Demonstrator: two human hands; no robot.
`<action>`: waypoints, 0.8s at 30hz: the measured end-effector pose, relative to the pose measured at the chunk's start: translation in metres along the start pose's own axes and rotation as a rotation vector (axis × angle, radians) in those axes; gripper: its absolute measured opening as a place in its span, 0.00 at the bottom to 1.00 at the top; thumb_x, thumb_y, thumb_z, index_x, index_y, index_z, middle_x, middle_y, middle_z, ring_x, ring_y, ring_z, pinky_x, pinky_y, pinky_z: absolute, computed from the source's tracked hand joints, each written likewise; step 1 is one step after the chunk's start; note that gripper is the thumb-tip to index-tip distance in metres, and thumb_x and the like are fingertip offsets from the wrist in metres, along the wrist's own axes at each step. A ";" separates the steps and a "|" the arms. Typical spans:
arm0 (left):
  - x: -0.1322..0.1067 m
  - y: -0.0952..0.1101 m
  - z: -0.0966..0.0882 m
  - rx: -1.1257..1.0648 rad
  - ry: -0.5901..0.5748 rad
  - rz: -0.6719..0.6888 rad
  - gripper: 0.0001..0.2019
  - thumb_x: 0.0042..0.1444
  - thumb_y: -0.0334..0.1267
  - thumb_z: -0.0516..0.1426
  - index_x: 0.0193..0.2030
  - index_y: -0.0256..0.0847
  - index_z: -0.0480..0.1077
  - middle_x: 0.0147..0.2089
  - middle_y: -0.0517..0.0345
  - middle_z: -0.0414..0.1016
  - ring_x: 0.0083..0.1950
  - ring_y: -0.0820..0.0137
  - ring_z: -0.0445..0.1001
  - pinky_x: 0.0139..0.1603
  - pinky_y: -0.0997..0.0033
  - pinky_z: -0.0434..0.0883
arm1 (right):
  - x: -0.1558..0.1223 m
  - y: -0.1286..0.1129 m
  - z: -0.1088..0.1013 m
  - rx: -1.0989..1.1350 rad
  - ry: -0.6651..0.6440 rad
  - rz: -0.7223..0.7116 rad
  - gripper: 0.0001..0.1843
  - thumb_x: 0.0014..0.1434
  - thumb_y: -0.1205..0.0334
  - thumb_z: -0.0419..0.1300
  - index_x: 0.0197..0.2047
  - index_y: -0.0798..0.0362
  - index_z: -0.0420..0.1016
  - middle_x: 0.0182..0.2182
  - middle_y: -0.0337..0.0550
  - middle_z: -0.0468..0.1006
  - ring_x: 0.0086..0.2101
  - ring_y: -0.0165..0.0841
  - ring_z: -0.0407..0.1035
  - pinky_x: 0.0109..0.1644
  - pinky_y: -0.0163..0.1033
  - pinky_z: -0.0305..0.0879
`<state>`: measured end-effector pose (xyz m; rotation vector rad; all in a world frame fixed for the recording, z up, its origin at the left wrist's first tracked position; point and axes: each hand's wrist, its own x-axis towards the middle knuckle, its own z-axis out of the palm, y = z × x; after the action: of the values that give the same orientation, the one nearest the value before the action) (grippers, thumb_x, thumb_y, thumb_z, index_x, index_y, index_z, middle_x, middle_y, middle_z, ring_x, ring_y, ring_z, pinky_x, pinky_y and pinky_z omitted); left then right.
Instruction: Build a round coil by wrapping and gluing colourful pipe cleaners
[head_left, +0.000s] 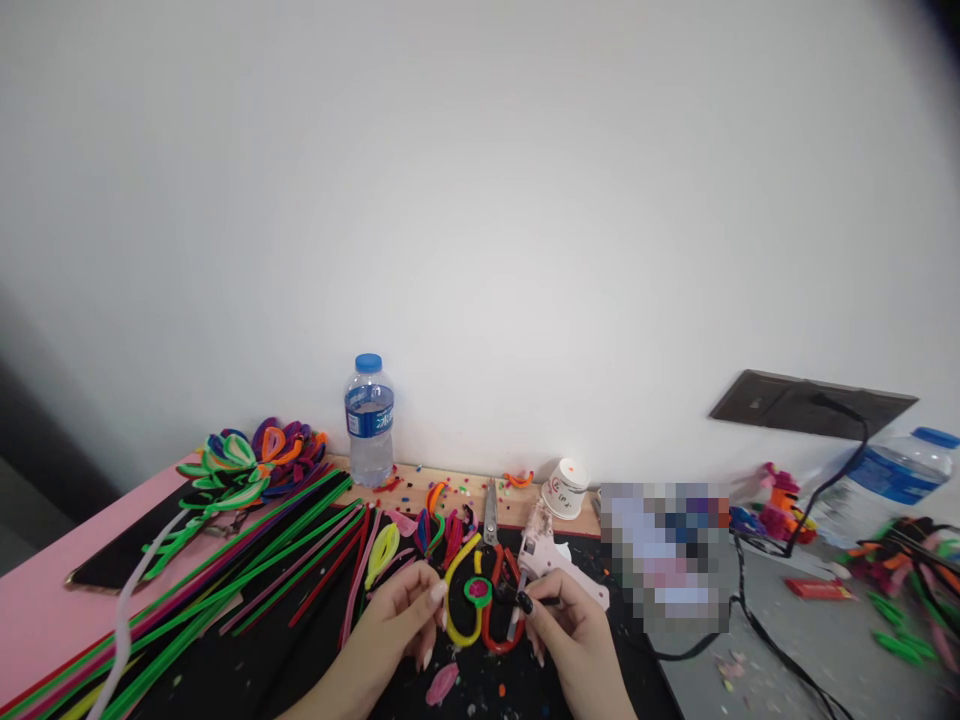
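Left hand (405, 612) and right hand (566, 620) — fingers narrowly pinched, grip contents unclear — flank a green-and-pink coil (477, 592)

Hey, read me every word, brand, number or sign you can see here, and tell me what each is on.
None reads with certainty.
Clear plastic bottle with blue cap, by the wall: white lettering on its blue label, too blurred.
White paper cup: dark and red print, too small.
Pointed silver scissor blades: tiny dark marks, too small.
Dark rectangular wall plate: faint mark, unreadable.
Blue-capped clear bottle at far right: label too blurred.
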<state>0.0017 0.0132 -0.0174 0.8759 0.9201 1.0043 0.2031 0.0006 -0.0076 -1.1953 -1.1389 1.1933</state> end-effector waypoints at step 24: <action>0.002 -0.008 -0.006 0.082 0.018 0.046 0.26 0.40 0.59 0.63 0.17 0.43 0.54 0.09 0.72 0.58 0.11 0.81 0.51 0.16 0.79 0.47 | 0.000 0.003 -0.001 -0.002 -0.013 0.004 0.21 0.48 0.45 0.66 0.25 0.55 0.69 0.13 0.32 0.66 0.14 0.22 0.56 0.18 0.28 0.50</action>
<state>-0.0011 0.0142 -0.0277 0.9618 0.9653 1.0214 0.2040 0.0002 -0.0105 -1.1933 -1.1482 1.2050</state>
